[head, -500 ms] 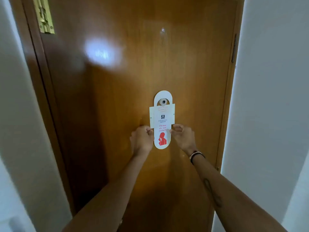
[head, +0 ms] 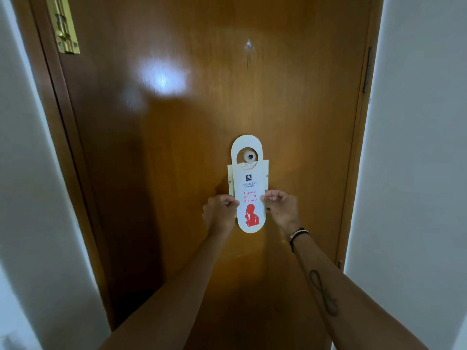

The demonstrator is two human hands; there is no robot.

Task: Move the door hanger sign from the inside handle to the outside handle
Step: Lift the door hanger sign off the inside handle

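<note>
Door hanger sign (head: 249,195) hangs frame centre on wooden door (head: 177,173), hole around small knob (head: 249,156); left hand (head: 219,213) and right hand (head: 280,210) pinch its side edges, fingers curled

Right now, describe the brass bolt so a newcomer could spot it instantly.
Start at the big brown wooden door filling the view and follow its left edge to the top corner. The brass bolt sits there, a shiny gold vertical strip fixed to the wood. It is the only gold metal fitting, far above the white sign that both hands pinch.
</note>
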